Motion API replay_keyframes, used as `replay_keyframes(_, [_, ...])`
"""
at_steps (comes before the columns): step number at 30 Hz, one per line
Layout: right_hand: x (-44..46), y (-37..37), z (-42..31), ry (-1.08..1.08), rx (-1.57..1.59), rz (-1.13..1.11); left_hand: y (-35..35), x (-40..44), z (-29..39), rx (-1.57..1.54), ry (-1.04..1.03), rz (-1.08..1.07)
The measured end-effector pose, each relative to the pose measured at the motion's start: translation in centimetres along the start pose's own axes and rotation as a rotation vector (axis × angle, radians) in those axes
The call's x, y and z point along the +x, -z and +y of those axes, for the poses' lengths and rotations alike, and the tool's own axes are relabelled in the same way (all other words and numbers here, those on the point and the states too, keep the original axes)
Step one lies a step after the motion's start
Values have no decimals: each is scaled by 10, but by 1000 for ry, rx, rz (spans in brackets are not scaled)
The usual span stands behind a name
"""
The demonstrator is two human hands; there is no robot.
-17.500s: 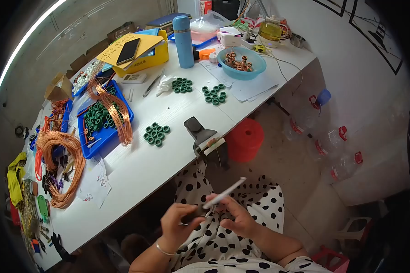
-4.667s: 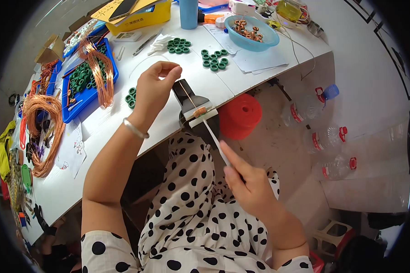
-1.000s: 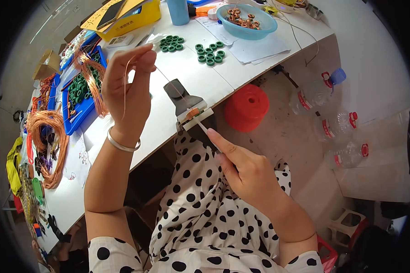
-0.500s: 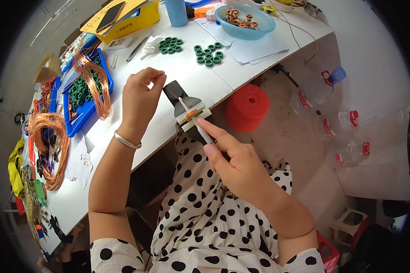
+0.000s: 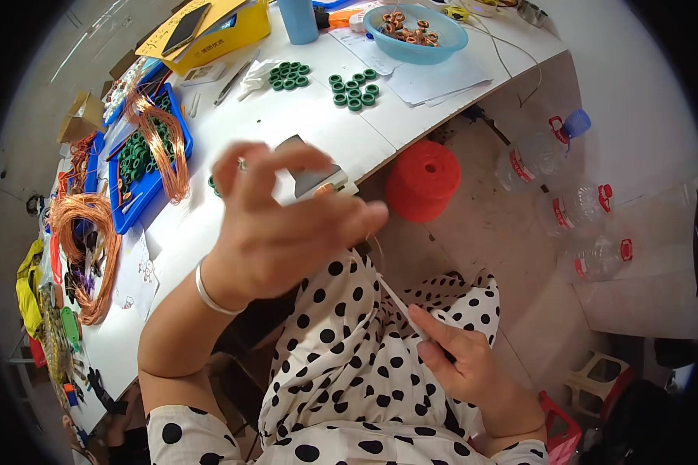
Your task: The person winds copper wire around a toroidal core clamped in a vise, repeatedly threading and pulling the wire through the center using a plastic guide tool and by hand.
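Observation:
My left hand (image 5: 275, 221) is blurred by motion, its fingers spread in front of a small clamp (image 5: 314, 174) at the table edge. An orange-copper wound ring (image 5: 325, 190) sits in the clamp's pale jaws, partly covered by the fingers. Lower down, over the polka-dot dress, my right hand (image 5: 461, 360) grips a thin white stick-like tool (image 5: 399, 304) that points up and left. A fine copper wire (image 5: 379, 249) runs between the left fingertips and the tool's tip; whether the fingers touch it is unclear.
Green rings (image 5: 354, 91) lie in groups on the white table (image 5: 240, 132). A blue bowl (image 5: 415, 46) holds copper-wound rings. Copper wire coils (image 5: 93, 209) and a blue tray (image 5: 120, 221) are at left. A red stool (image 5: 423, 182) and plastic bottles (image 5: 578, 209) stand on the floor.
My left hand has swung right and down across the clamp, its pinch loosened into spread fingers. My right hand has pulled the white tool away from the wound ring, down and right.

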State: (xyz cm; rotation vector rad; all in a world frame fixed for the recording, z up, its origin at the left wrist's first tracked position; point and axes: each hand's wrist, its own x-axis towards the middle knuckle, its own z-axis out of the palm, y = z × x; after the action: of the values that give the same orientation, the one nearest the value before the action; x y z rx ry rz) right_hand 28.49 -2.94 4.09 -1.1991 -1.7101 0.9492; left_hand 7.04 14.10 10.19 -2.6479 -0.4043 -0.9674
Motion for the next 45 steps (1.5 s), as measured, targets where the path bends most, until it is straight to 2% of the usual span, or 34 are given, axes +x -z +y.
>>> replay_keyframes(2, [12, -1, 2, -33, -42, 8, -5, 6, -23, -11, 298, 209])
replay_keyframes(3, [18, -2, 2, -51, -64, 11, -12, 7, -35, -14, 299, 209])
replay_keyframes(5, [41, -11, 10, -36, -70, 36, -31, -1, -54, -390, 787, 400])
replay_keyframes(6, [53, -16, 12, -18, -73, 63, -38, -12, -55, -388, 788, 402])
replay_keyframes(9, [90, -25, 4, -26, -26, 52, -55, -43, -58, -234, 951, 194])
replay_keyframes(11, [92, -27, 2, -39, 2, 50, -52, -46, -55, -160, 913, 164])
replay_keyframes(14, [86, -29, -1, -171, 169, 34, -47, -48, -48, -4, 838, 123])
replay_keyframes(17, [53, -19, 4, -121, 117, 31, -34, -38, -40, -661, 942, 242])
replay_keyframes(18, [41, -15, 5, -96, 90, 30, -27, -29, -36, -661, 942, 241])
replay_keyframes(20, [21, -8, 2, -88, 73, 20, -10, -6, -27, -196, 110, -39])
replay_keyframes(25, [14, -5, 3, -46, 12, 15, 0, 8, -14, -77, -59, -30])
replay_keyframes(28, [34, -12, 12, -45, -23, 27, -21, 6, -52, -96, 428, 240])
replay_keyframes(29, [47, -15, 13, -52, -46, 23, -28, -1, -56, -96, 428, 240])
replay_keyframes(31, [75, -24, 10, -7, -33, 57, -43, -18, -61, -190, 755, 211])
replay_keyframes(33, [87, -30, 6, 38, -18, 94, -47, -31, -56, -179, 793, 168])
replay_keyframes(36, [92, -31, -6, -255, 253, -4, -46, -38, -48, -160, 868, 83])
replay_keyframes(39, [63, -26, 2, -192, 195, 10, -37, -33, -45, -668, 1064, 182])
replay_keyframes(40, [51, -23, 4, -162, 166, 21, -30, -27, -42, -669, 1063, 180])
replay_keyframes(42, [32, -16, 3, -145, 141, 16, -12, -10, -34, -263, 144, -93])
replay_keyframes(45, [19, -11, 2, -114, 81, 4, 2, 7, -15, -116, 16, -135])
